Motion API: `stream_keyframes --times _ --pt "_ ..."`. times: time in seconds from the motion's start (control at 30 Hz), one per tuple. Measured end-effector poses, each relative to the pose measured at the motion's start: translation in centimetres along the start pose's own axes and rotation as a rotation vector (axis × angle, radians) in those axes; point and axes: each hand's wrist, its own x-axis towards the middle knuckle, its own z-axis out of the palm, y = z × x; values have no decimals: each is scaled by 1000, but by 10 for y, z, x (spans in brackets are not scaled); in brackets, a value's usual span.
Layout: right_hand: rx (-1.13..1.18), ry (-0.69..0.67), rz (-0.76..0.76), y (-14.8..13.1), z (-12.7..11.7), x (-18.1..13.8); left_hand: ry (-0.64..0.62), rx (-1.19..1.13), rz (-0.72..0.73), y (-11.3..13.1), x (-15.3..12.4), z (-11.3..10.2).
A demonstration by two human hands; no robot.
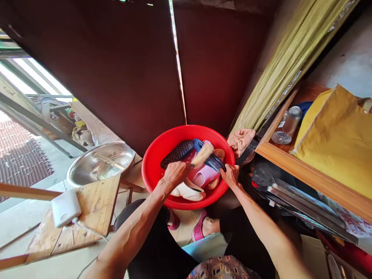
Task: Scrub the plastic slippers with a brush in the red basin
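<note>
Logged the head view. A red basin (151, 166) sat on the floor between the person's feet, a dark brown wall behind it. To its left lay a steel basin (100, 164), beside a wooden desk (95, 205) carrying a white box (66, 208). To its right stood a wooden shelf (314, 174) with a yellow bag (334, 143) and a glass jar (290, 120).

The red basin held a dark dimpled slipper (177, 154), a pink slipper (203, 176) and a white shoe (187, 192). A peach cloth (241, 141) lay over the rim at right.

Both hands worked over the basin. The left hand (174, 174) was closed around a brush (202, 155), its pale bristles angled up and right, against the blue slipper (210, 155). The right hand (231, 175) gripped that slipper's lower end. The slipper sat inside the basin, above the pink one, its long axis running from upper left to lower right, tilted and raised. Its far end pointed toward the dark slipper.
</note>
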Motion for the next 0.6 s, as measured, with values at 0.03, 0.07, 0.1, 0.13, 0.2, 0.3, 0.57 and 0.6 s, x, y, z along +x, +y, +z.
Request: stream_keyframes --times 0.03,0.07,0.1,0.13,0.2,0.3,0.57,0.6 --pt "8 2 2 0 1 0 -27 20 61 11 -5 3" --pt "18 5 6 0 2 1 -54 28 113 18 -9 6" --pt "27 8 11 0 3 1 -72 30 147 21 -10 8" --pt "32 11 19 0 4 1 -73 32 147 20 -9 8" --pt "30 18 36 0 5 2 -31 47 44 6 3 2" --pt "19 26 54 -1 7 2 57 78 -190 -25 27 -13" --pt "45 2 28 -2 4 1 -34 118 89 27 -3 10" --pt "47 -4 29 -2 4 1 -47 126 122 31 -5 13"
